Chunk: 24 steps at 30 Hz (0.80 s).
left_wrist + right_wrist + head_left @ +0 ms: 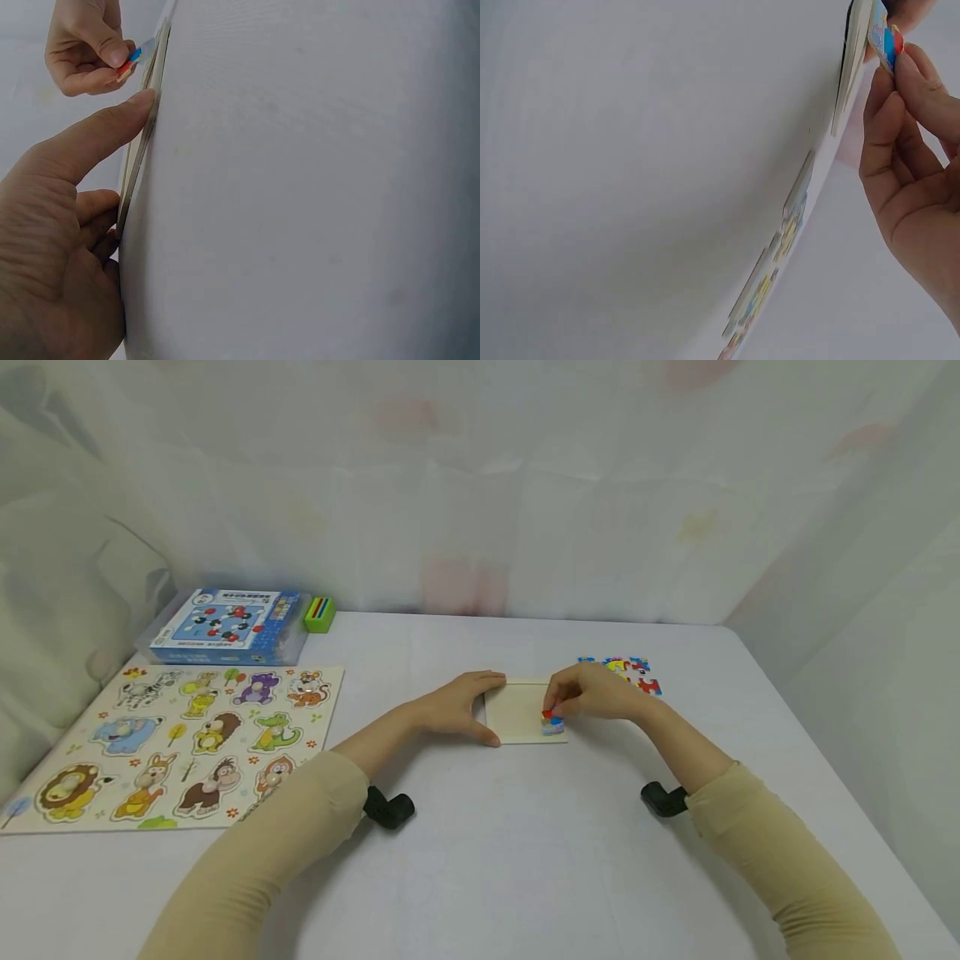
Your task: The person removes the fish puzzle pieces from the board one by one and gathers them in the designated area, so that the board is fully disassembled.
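A shallow, pale wooden puzzle tray (513, 714) lies on the white table in front of me. My left hand (453, 703) holds its left end, thumb at the near corner and fingers at the far corner. Above the tray's right part, my right hand (596, 691) pinches a colourful puzzle piece (552, 725) between thumb and fingers. The right wrist view shows this piece (889, 46) tilted, with blue, red and light printing. Behind the right hand lie more puzzle pieces (649, 685), partly hidden by it.
On the left lies a large animal puzzle board (172, 732). Behind it are a blue boxed set (225, 625) and a small green box (320, 615). A black wrist mount sits under each forearm. A pale curtain (570, 527) hangs along the table's back edge.
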Each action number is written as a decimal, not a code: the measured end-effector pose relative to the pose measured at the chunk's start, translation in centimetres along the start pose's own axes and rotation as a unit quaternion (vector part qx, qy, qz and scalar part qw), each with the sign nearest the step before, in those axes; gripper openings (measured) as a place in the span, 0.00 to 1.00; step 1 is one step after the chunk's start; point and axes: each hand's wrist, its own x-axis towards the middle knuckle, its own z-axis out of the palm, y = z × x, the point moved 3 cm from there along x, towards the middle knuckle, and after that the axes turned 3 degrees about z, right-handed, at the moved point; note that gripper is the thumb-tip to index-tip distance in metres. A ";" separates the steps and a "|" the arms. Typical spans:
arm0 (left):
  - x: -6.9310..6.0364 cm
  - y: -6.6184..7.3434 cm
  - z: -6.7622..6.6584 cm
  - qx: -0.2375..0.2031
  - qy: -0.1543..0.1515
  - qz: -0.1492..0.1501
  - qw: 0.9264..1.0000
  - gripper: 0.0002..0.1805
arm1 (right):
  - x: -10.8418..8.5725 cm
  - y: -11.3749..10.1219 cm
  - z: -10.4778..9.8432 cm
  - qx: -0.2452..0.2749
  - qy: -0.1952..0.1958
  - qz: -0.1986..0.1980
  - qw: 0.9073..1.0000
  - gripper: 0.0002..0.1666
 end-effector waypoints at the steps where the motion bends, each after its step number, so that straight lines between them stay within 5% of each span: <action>1: 0.0 0.0 0.0 0.000 0.000 0.000 1.000 0.55 | -0.1 0.2 -0.2 0.007 0.003 0.004 1.000 0.06; 5: -0.1 0.0 0.0 -0.003 -0.001 -0.004 1.000 0.56 | -0.8 1.1 -1.5 0.037 0.023 0.016 0.999 0.08; 24: -0.2 0.1 0.0 -0.004 -0.001 -0.010 1.000 0.56 | -4.8 6.5 -6.0 0.020 0.077 0.101 0.992 0.13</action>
